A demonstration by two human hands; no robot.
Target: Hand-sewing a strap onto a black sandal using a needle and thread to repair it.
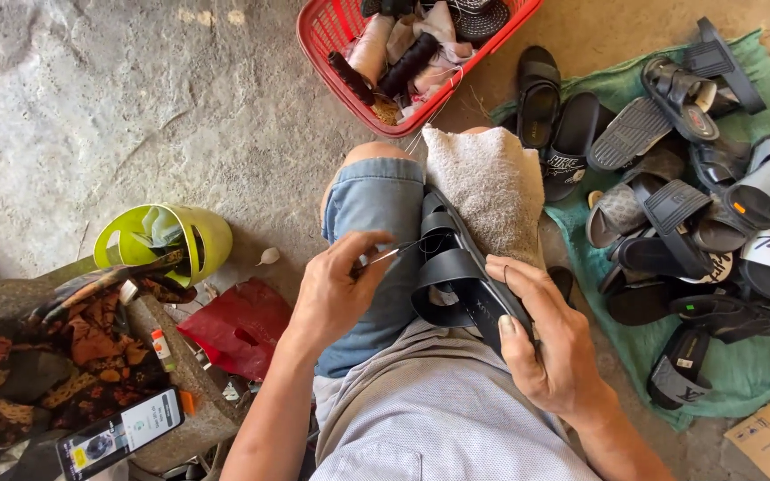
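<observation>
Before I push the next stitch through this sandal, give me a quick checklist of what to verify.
1. Black sandal steady on the towel over the knee: ok.
2. Right hand gripping the sole edge: ok.
3. Left hand pinching the needle tool: ok.
4. Tip on a strap: cannot tell.
5. Thread tension: cannot tell.
6. Right fingers clear of the tip: ok.

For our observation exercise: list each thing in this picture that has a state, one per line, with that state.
Left hand: grip shut on needle.
Right hand: grip shut on black sandal.
Black sandal: resting on lap.
Towel: draped over knee.
Red basket: filled, upright.
Phone: screen lit.
</observation>
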